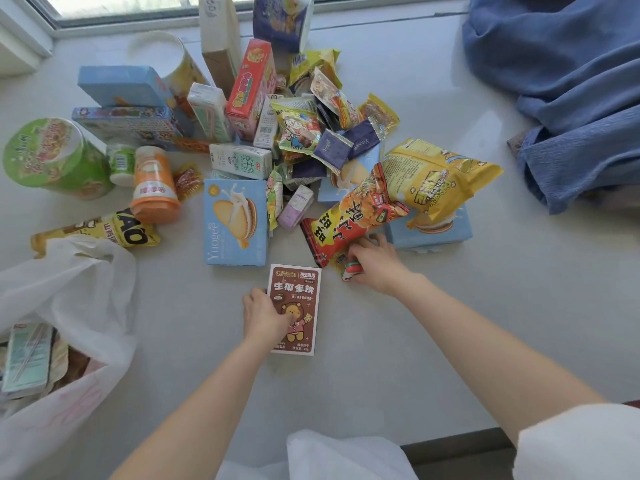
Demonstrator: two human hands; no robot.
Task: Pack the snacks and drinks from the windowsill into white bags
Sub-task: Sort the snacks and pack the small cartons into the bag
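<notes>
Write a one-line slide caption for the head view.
Left hand grips a brown box, right hand a small packet, beside the snack pile.

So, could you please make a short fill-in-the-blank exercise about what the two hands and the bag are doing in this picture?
1. The left hand grips a flat ____ box with a cartoon bear on it.
2. The right hand holds a small red and ____ packet.
3. The white bag lies open on the ____ side of the windowsill.

Missing words: brown; green; left
</notes>
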